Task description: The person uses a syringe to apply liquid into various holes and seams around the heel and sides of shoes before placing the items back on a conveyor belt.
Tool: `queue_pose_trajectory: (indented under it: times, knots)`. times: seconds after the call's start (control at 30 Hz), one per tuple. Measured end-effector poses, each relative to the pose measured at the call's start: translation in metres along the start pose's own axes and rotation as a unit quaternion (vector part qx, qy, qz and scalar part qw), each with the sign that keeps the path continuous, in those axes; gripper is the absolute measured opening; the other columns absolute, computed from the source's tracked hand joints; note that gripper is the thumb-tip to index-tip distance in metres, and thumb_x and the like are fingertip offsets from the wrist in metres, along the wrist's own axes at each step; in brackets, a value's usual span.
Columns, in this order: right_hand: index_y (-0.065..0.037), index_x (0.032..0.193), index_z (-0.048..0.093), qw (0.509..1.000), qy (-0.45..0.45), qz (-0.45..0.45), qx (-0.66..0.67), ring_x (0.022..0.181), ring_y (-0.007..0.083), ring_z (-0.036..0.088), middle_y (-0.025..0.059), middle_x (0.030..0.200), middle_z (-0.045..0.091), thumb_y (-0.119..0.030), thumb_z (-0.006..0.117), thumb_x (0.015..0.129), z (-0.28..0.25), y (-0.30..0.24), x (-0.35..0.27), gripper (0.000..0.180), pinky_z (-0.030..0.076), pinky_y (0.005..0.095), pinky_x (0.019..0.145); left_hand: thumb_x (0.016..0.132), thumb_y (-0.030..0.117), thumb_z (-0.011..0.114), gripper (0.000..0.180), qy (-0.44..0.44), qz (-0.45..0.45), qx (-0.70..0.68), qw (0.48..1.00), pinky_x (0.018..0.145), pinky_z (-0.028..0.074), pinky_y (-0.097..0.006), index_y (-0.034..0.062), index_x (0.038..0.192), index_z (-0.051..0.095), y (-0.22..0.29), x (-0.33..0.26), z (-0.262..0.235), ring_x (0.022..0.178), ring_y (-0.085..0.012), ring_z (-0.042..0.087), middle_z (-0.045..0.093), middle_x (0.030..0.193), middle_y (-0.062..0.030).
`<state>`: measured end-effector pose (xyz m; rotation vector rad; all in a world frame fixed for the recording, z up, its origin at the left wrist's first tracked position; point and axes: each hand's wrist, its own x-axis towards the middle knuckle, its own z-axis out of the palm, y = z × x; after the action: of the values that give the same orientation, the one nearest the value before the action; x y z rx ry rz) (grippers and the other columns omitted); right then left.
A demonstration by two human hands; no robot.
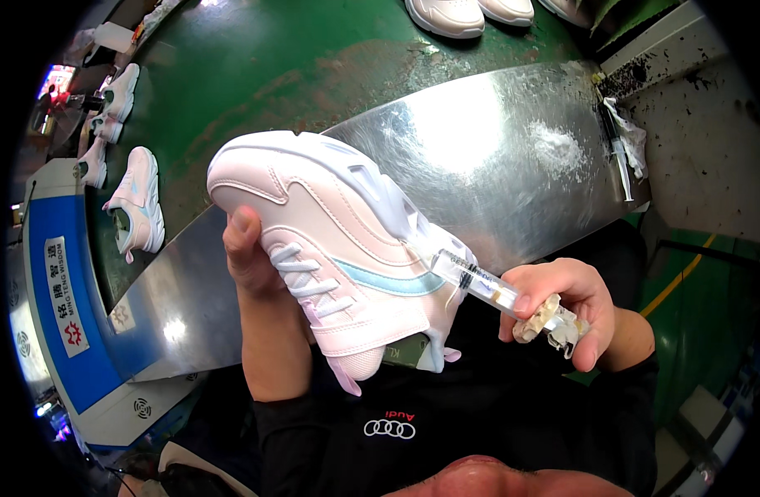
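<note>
A pale pink sneaker (347, 228) with white laces, a light blue side stripe and a thick white sole is held up in front of me. My left hand (251, 257) grips it near the toe, thumb along the upper, with the other fingers hidden behind it. In my right hand (570, 298) is a clear syringe (472, 280), its plunger end wrapped in crumpled, stained white material. The syringe's tip points at the seam between the sneaker's upper and sole near the heel. Whether the tip touches the seam, I cannot tell.
Beyond the sneaker lies a shiny metal plate (429, 153) with a white crusted patch (558, 149). Another syringe (620, 157) rests at its right edge. Sneakers (138, 199) stand on the green surface (255, 58) at left, others (446, 16) at the top. A blue-and-white panel (98, 331) borders the left.
</note>
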<state>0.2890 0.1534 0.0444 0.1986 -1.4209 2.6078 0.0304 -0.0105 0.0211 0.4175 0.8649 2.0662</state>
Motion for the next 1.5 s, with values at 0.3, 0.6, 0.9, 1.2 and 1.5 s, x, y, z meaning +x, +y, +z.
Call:
queue_pose_trajectory:
  times: [0.3, 0.6, 0.9, 1.2, 1.5]
  knots:
    - [0.008, 0.114, 0.051, 1.0, 0.009, -0.021, -0.008, 0.08, 0.0147, 0.054, 0.014, 0.095, 0.058, -0.034, 0.077, 0.071, 0.002, 0.006, -0.01, 0.065, 0.041, 0.025, 0.066, 0.079, 0.034, 0.059, 0.06, 0.015, -0.027, -0.04, 0.999, 0.091, 0.046, -0.041, -0.0041, 0.123, 0.043, 0.003, 0.003, -0.013, 0.105, -0.0291, 0.056, 0.055, 0.116, -0.0181]
    - [0.007, 0.112, 0.054, 0.998, 0.004, -0.049, -0.04, 0.069, 0.014, 0.051, 0.0131, 0.088, 0.061, -0.034, 0.077, 0.071, 0.001, 0.009, -0.017, 0.062, 0.038, 0.0243, 0.058, 0.081, 0.037, 0.058, 0.057, 0.051, -0.037, -0.009, 0.998, 0.088, 0.047, -0.038, -0.0037, 0.12, 0.047, 0.006, 0.005, -0.022, 0.1, -0.0261, 0.058, 0.058, 0.112, -0.0164]
    - [0.006, 0.111, 0.055, 0.997, 0.014, -0.055, -0.051, 0.069, 0.0144, 0.051, 0.0116, 0.087, 0.062, -0.034, 0.077, 0.07, -0.002, 0.013, -0.025, 0.061, 0.039, 0.0248, 0.059, 0.085, 0.036, 0.054, 0.051, 0.094, -0.012, 0.016, 0.995, 0.088, 0.047, -0.038, -0.0029, 0.117, 0.049, 0.009, 0.011, -0.052, 0.1, -0.0257, 0.058, 0.059, 0.111, -0.0162]
    - [0.004, 0.113, 0.054, 0.998, 0.032, -0.042, -0.018, 0.074, 0.0148, 0.054, 0.0125, 0.092, 0.06, -0.03, 0.079, 0.069, -0.008, 0.026, -0.044, 0.061, 0.041, 0.0249, 0.062, 0.085, 0.037, 0.052, 0.053, 0.066, -0.094, -0.053, 0.992, 0.093, 0.044, -0.043, -0.0018, 0.121, 0.047, 0.004, 0.015, -0.029, 0.104, -0.0285, 0.057, 0.057, 0.114, -0.0176]
    - [0.0, 0.115, 0.054, 0.999, 0.024, -0.032, -0.026, 0.087, 0.0151, 0.057, 0.0099, 0.101, 0.06, -0.021, 0.078, 0.07, -0.005, 0.026, -0.039, 0.055, 0.045, 0.0245, 0.073, 0.087, 0.039, 0.047, 0.059, 0.165, -0.142, 0.205, 0.954, 0.096, 0.041, -0.044, -0.0045, 0.126, 0.042, 0.052, -0.038, -0.027, 0.109, -0.0325, 0.054, 0.052, 0.122, -0.0202]
